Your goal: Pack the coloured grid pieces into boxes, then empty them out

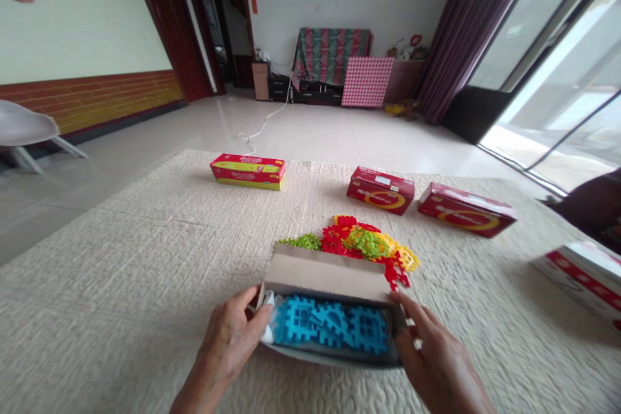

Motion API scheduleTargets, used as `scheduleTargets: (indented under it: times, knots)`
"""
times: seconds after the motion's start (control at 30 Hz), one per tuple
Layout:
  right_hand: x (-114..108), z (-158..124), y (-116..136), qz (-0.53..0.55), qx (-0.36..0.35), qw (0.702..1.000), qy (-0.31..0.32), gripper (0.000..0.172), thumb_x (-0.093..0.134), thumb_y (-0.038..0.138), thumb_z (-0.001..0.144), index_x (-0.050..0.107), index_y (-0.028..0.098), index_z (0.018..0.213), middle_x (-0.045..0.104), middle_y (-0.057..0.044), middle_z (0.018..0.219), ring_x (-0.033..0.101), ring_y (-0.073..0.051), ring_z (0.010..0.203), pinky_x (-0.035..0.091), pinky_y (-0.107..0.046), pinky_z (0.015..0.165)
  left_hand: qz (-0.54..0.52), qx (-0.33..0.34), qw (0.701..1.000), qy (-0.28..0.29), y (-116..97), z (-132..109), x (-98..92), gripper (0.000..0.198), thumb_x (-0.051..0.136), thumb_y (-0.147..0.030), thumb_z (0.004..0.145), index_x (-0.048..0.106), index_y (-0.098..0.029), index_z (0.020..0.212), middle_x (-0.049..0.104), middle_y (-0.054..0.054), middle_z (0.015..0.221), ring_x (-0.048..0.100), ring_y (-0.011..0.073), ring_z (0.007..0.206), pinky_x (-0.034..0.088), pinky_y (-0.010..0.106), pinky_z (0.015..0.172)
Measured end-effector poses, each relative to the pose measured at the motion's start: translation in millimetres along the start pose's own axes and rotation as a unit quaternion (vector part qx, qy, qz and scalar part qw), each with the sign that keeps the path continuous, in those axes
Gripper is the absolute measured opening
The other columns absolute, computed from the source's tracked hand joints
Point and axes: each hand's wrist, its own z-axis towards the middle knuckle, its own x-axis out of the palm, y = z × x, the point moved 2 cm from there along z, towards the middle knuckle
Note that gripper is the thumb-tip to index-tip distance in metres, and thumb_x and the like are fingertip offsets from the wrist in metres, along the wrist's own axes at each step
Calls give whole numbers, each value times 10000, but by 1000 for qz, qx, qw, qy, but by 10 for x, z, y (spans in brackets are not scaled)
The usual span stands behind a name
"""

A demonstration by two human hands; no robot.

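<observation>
Between my hands is an open cardboard box (330,272), its lid flap raised on the far side. Blue interlocking plastic blocks (332,323) with window-like cutouts lie inside, beside something white at the left end. My left hand (237,330) grips the box's left end, thumb over the rim. At the opposite end, my right hand (427,343) is closed around the right wall. Just behind the flap, a pile of red, yellow and green plastic blocks (369,242) rests on the cloth, partly hidden by the box.
A red and yellow-green box (248,172) stands at the far left of the cream quilted cover (145,252). Two dark red boxes (381,191) are at the back right. Another red and white box (587,278) lies near the right edge. A white chair (29,126) stands beyond, on the floor.
</observation>
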Motion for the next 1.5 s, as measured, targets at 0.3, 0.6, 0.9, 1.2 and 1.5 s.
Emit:
scheduleTargets:
  times: [0.3, 0.6, 0.9, 1.2, 1.5]
  knots:
    - [-120, -109, 71, -74, 55, 996, 16, 421, 433, 300, 824, 645, 273, 1187, 739, -10, 641, 714, -241, 532, 488, -310, 463, 86, 11, 996, 5, 3, -121, -18, 225, 515, -264, 801, 727, -198, 766, 674, 22, 593, 638, 189, 592, 372, 243, 555]
    - [-170, -169, 275, -11, 73, 997, -11, 364, 371, 287, 860, 556, 268, 1172, 704, -2, 602, 672, -207, 465, 444, -295, 482, 97, 64, 989, -93, -17, -231, -80, 223, 463, -210, 850, 656, -201, 738, 667, 27, 639, 625, 166, 613, 364, 247, 600]
    - [-94, 616, 314, 68, 73, 988, -117, 331, 461, 374, 860, 567, 260, 1152, 758, -37, 808, 720, -201, 584, 482, -274, 521, 57, 143, 961, -228, -476, 481, -277, 234, 472, -194, 857, 706, -186, 854, 658, 33, 684, 592, 154, 621, 368, 252, 610]
    - [609, 1287, -68, 129, 54, 965, -224, 378, 545, 464, 801, 574, 213, 1083, 731, -86, 994, 713, -184, 657, 534, -292, 585, -19, 212, 923, -321, -400, 1321, 60, 261, 478, -210, 872, 715, -167, 972, 690, 63, 775, 660, 180, 746, 453, 250, 693]
    - [729, 1367, -174, 106, 133, 948, -269, 303, 586, 446, 718, 590, 213, 912, 688, -42, 738, 672, -237, 683, 489, -333, 666, -71, 295, 880, -366, -238, 1498, 342, 305, 449, -226, 918, 671, -142, 1109, 725, 107, 1011, 683, 205, 968, 511, 296, 867]
